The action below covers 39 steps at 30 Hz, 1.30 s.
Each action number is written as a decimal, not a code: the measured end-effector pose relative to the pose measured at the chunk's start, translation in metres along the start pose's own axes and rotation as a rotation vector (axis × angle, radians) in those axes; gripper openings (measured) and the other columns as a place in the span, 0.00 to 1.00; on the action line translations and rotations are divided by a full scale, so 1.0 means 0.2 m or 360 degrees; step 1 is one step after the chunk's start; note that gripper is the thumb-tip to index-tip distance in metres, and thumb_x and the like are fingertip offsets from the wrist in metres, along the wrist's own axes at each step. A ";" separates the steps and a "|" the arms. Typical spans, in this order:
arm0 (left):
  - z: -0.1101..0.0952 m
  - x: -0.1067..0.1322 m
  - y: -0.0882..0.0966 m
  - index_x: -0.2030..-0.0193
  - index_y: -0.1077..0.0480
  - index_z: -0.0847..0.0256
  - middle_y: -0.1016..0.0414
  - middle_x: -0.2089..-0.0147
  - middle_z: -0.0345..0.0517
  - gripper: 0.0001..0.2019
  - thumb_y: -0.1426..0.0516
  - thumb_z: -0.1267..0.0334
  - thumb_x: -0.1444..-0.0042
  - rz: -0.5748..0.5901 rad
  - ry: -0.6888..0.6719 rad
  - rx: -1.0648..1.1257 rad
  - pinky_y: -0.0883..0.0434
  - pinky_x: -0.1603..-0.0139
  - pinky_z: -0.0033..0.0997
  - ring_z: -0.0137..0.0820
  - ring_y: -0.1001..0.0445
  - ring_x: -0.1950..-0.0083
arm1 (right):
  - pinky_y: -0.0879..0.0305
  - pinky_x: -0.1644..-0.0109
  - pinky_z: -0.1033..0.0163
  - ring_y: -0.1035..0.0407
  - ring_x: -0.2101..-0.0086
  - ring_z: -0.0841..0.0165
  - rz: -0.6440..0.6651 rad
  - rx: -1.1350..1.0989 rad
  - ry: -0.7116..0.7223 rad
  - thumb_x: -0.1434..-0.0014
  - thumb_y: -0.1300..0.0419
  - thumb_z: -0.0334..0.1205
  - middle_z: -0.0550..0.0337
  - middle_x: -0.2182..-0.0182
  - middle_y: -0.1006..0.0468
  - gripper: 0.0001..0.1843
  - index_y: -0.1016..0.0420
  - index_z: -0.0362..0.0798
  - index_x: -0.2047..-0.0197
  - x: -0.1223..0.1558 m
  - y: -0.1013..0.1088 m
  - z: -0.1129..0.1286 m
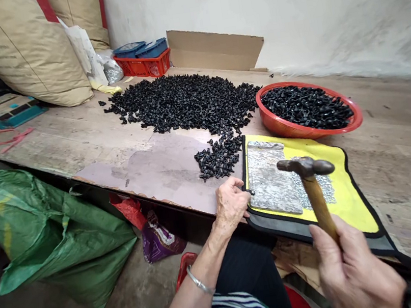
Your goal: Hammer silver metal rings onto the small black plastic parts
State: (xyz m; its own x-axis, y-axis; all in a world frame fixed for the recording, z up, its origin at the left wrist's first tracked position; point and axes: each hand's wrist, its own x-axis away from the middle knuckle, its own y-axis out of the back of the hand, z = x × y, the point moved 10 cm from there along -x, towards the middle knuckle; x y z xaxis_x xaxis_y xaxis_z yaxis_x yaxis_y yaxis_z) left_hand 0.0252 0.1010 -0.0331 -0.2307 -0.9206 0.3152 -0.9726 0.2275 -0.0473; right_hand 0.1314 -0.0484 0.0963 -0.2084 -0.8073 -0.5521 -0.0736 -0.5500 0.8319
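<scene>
My right hand grips the wooden handle of a hammer; its metal head is raised over the right part of a worn metal plate. The plate lies on a yellow mat with black edging. Small silvery metal pieces are heaped on the mat right of the plate, partly hidden by the hammer. At the mat's left edge my left hand pinches a small black part between thumb and fingers. Just beyond it sits a small cluster of similar black parts.
A large pile of black parts spreads across the wooden table. Behind the mat stands a red basin full of them. Farther back are a red crate, cardboard and big sacks. A green sack stands below the front edge.
</scene>
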 end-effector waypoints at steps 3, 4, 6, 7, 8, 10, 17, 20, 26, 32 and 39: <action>0.00 0.00 0.00 0.63 0.35 0.61 0.38 0.84 0.27 0.15 0.47 0.73 0.63 -0.0003 -0.0008 0.0016 0.40 0.91 0.18 0.21 0.39 0.90 | 0.46 0.82 0.64 0.34 0.86 0.68 0.0235 0.0094 0.0073 0.38 0.52 0.40 0.56 0.80 0.24 0.15 0.27 0.42 0.60 0.04 -0.15 0.04; 0.00 0.00 0.00 0.63 0.35 0.61 0.38 0.84 0.27 0.15 0.47 0.73 0.63 -0.0004 -0.0012 0.0028 0.41 0.91 0.18 0.22 0.39 0.90 | 0.47 0.83 0.64 0.34 0.87 0.68 0.0292 0.0130 0.0098 0.37 0.53 0.40 0.57 0.81 0.24 0.16 0.27 0.42 0.61 0.04 -0.17 0.04; 0.00 0.00 0.00 0.64 0.36 0.61 0.38 0.84 0.27 0.15 0.47 0.73 0.63 -0.0008 -0.0019 0.0046 0.40 0.91 0.19 0.22 0.39 0.90 | 0.46 0.83 0.64 0.33 0.86 0.68 0.0264 0.0138 0.0109 0.37 0.54 0.41 0.55 0.77 0.22 0.18 0.28 0.41 0.58 0.03 -0.15 0.02; 0.00 0.00 0.00 0.64 0.36 0.61 0.38 0.84 0.27 0.15 0.47 0.73 0.63 -0.0006 -0.0025 0.0053 0.40 0.91 0.19 0.22 0.39 0.90 | 0.44 0.81 0.64 0.33 0.85 0.68 0.0199 0.0099 0.0098 0.37 0.54 0.42 0.53 0.75 0.22 0.18 0.28 0.41 0.56 0.01 -0.11 0.01; 0.00 0.00 0.00 0.64 0.36 0.61 0.38 0.84 0.27 0.15 0.47 0.73 0.63 -0.0005 -0.0038 0.0060 0.40 0.91 0.19 0.22 0.39 0.90 | 0.42 0.80 0.64 0.32 0.84 0.68 0.0121 0.0053 0.0064 0.38 0.53 0.43 0.52 0.73 0.21 0.18 0.29 0.41 0.54 0.00 -0.07 0.00; -0.01 0.00 0.00 0.64 0.36 0.61 0.38 0.84 0.27 0.15 0.47 0.72 0.63 0.0004 -0.0064 0.0067 0.40 0.91 0.19 0.22 0.38 0.90 | 0.41 0.78 0.64 0.31 0.82 0.68 0.0023 -0.0004 -0.0044 0.38 0.51 0.43 0.50 0.73 0.21 0.18 0.30 0.40 0.52 0.00 -0.03 -0.03; 0.00 -0.01 0.00 0.61 0.37 0.62 0.37 0.83 0.27 0.18 0.46 0.73 0.64 -0.0003 0.0003 0.0119 0.38 0.91 0.21 0.23 0.39 0.90 | 0.44 0.81 0.65 0.32 0.83 0.67 0.0531 -0.0050 -0.0192 0.40 0.51 0.43 0.53 0.75 0.22 0.17 0.27 0.44 0.56 0.11 -0.31 -0.09; -0.02 0.00 0.00 0.61 0.38 0.62 0.38 0.84 0.26 0.18 0.46 0.73 0.64 0.0025 -0.0045 0.0228 0.36 0.90 0.21 0.22 0.39 0.89 | 0.38 0.78 0.64 0.30 0.79 0.65 0.0559 -0.0557 -0.0662 0.44 0.47 0.49 0.53 0.74 0.22 0.20 0.28 0.46 0.54 0.10 -0.33 -0.25; -0.09 0.09 -0.02 0.62 0.36 0.63 0.31 0.82 0.33 0.17 0.41 0.71 0.61 0.0410 -0.0166 0.0710 0.34 0.89 0.22 0.21 0.39 0.88 | 0.44 0.85 0.69 0.41 0.85 0.74 0.0803 -0.2085 -0.1633 0.54 0.37 0.49 0.67 0.80 0.30 0.36 0.41 0.48 0.43 0.18 -0.53 -0.20; -0.13 0.16 -0.05 0.64 0.34 0.65 0.28 0.80 0.39 0.15 0.41 0.74 0.63 0.0693 -0.0159 0.1237 0.34 0.92 0.23 0.22 0.39 0.89 | 0.40 0.85 0.65 0.38 0.85 0.70 0.0947 -0.1657 -0.1568 0.51 0.42 0.49 0.68 0.83 0.31 0.37 0.43 0.49 0.39 0.17 -0.59 -0.24; -0.08 0.18 -0.11 0.66 0.31 0.66 0.25 0.79 0.43 0.13 0.44 0.76 0.64 0.0826 -0.0098 0.1528 0.35 0.94 0.23 0.21 0.40 0.89 | 0.35 0.69 0.60 0.27 0.71 0.62 0.0735 -0.0515 -0.0467 0.43 0.51 0.47 0.51 0.68 0.22 0.20 0.25 0.49 0.55 0.02 -0.36 -0.21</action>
State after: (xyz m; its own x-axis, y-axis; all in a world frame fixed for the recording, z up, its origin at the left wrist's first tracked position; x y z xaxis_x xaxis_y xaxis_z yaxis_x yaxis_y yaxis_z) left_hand 0.0389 0.0682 -0.0060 -0.5938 -0.8046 -0.0034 -0.3669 0.2745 -0.8888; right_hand 0.1774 -0.0207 0.0311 -0.4102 -0.9097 -0.0644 0.3765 -0.2332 0.8966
